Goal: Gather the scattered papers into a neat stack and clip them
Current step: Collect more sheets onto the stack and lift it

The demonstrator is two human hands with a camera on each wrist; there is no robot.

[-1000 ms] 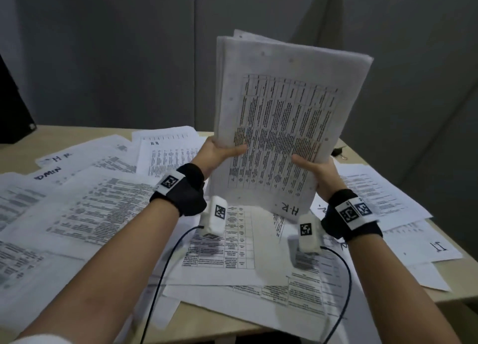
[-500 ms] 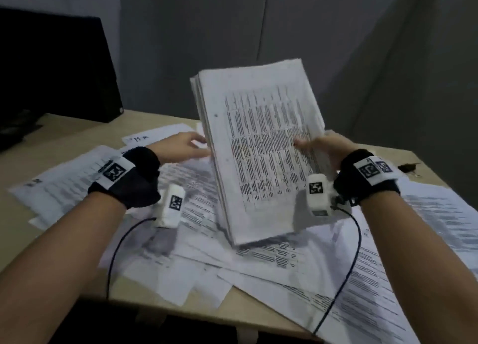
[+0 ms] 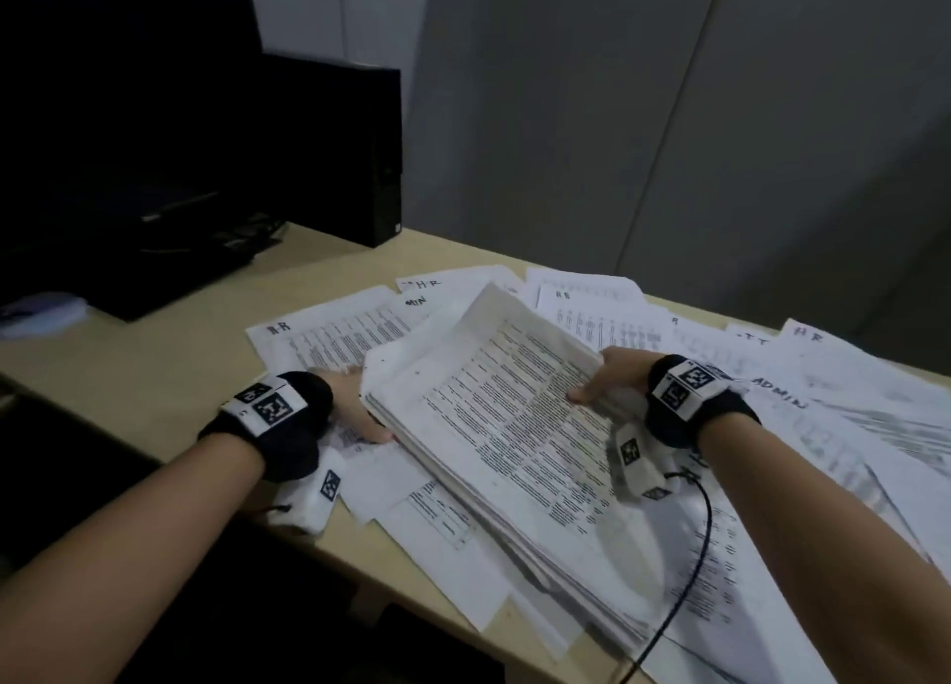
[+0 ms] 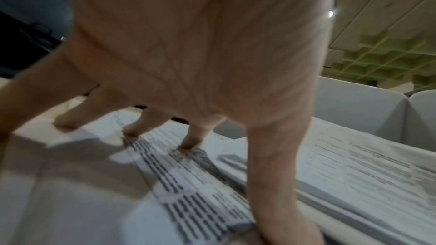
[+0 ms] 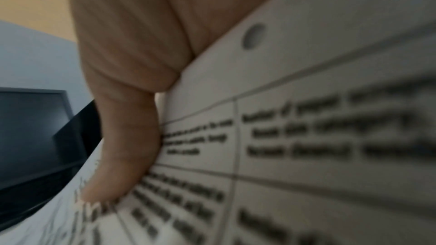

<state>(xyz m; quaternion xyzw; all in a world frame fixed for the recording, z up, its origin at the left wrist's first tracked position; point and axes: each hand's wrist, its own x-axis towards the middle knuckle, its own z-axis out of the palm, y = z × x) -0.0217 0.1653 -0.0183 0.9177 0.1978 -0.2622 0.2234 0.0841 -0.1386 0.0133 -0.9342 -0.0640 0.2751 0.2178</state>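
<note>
1. A thick stack of papers [image 3: 520,426] lies tilted across loose sheets [image 3: 803,426] that cover the right part of the desk [image 3: 154,369]; its near end reaches the desk's front edge.
2. The right hand [image 3: 612,380] grips the stack's right edge: the thumb lies on the printed top page and the fingers are curled underneath, out of sight.
3. In the right wrist view the thumb [image 5: 122,137] presses flat on the page beside a punched hole [image 5: 253,34]; the print is blurred.
4. The left hand [image 3: 355,405] is at the stack's left edge, on the loose sheets there.
5. In the left wrist view its fingers [image 4: 193,137] are spread and straight, tips touching the loose printed sheets, while the thumb runs down against the stack's side [image 4: 330,198]. It holds nothing closed in its grip.
6. Several loose sheets bear handwritten labels such as "HR" and "ADMIN".
7. A black computer case [image 3: 339,148] and a dark monitor [image 3: 128,117] stand at the desk's far left corner.
8. Black wrist straps with white marker tags sit on both wrists.
</note>
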